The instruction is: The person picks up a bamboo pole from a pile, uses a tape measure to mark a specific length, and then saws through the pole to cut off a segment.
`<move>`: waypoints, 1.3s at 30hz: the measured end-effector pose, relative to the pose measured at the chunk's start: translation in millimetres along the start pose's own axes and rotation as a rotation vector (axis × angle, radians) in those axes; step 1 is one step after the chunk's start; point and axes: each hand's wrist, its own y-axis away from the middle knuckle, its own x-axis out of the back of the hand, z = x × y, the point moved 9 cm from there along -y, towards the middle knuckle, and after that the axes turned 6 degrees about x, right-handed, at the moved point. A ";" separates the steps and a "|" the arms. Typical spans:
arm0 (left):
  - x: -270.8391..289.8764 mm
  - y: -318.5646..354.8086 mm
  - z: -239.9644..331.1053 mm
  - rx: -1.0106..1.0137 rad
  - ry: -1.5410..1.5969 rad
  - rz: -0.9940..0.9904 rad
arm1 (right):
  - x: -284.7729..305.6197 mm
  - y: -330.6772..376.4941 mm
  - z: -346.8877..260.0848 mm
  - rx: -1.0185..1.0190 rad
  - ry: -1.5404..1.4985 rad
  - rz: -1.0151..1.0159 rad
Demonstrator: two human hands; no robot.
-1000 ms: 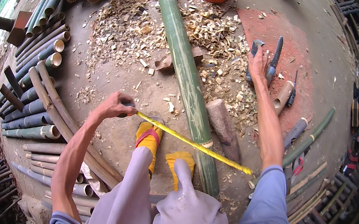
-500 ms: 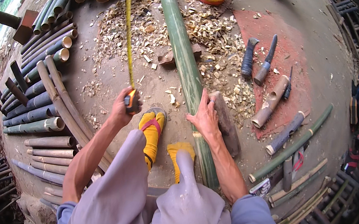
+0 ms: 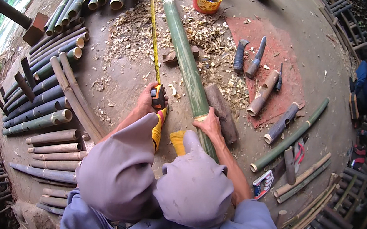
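A long green bamboo pole (image 3: 185,53) slants from the far side down between my knees. My right hand (image 3: 210,124) is wrapped over its near part, by a pale ring at a node. In my left hand (image 3: 145,99) is a black and orange tape measure (image 3: 158,96). Its yellow blade (image 3: 153,28) stretches away over the floor, left of the pole and roughly along it; where its far end catches cannot be made out. Beside the right hand lies a brown wood block (image 3: 221,112). A yellow sock (image 3: 158,130) shows under the tape measure.
Dark bamboo lengths (image 3: 40,106) are stacked at the left. Wood chips (image 3: 133,35) cover the floor around the pole. On the right lie a hatchet-like tool (image 3: 240,56), a knife (image 3: 256,58), a notched bamboo piece (image 3: 264,93) and a handsaw (image 3: 263,184). A red bucket (image 3: 206,1) stands far off.
My left hand has moved right and forward with the tape measure, nearer the pole. My right hand has closed around the pole, its fingers more spread before. The view has shifted slightly.
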 end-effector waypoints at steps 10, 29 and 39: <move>29.6 6.9 3.7 -0.009 0.095 0.094 | 57.4 138.2 18.0 -0.006 -0.070 -0.089; 36.4 -6.6 -24.8 0.066 0.061 0.149 | -18.3 381.5 246.9 -0.455 0.097 -0.365; 42.6 -10.6 -34.8 0.110 0.060 0.171 | 17.6 71.1 -11.9 0.266 0.048 0.154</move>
